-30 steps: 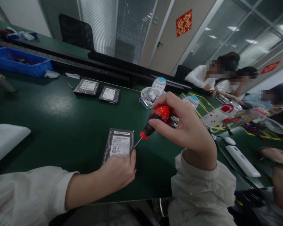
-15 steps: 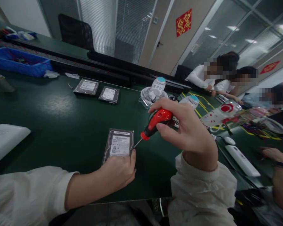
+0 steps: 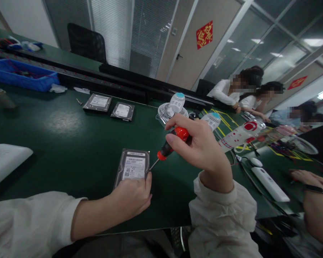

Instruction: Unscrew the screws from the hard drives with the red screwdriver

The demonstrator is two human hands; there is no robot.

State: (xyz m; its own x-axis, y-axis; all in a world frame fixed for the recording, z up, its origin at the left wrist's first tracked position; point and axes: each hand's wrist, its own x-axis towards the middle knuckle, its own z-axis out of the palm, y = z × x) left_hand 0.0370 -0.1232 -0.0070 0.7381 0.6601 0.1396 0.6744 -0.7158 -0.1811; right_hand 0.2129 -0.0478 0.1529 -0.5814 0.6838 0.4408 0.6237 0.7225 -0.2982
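A hard drive (image 3: 133, 166) with a white label lies flat on the green table (image 3: 70, 143) in front of me. My left hand (image 3: 131, 197) grips its near edge, fingers curled over it. My right hand (image 3: 197, 145) is closed round the handle of a red and black screwdriver (image 3: 169, 145). The screwdriver slants down to the left, and its thin tip rests at the drive's right edge, just above my left thumb.
Two more hard drives (image 3: 97, 102) (image 3: 122, 111) lie farther back, small white fans (image 3: 173, 107) behind my right hand. A blue bin (image 3: 18, 75) stands far left, a white pad (image 3: 5, 161) near left. White devices (image 3: 269, 179) and other people are on the right.
My right hand's fingers have shifted round the screwdriver handle, which has turned. The tip stays at the drive's right edge. The view has shifted slightly.
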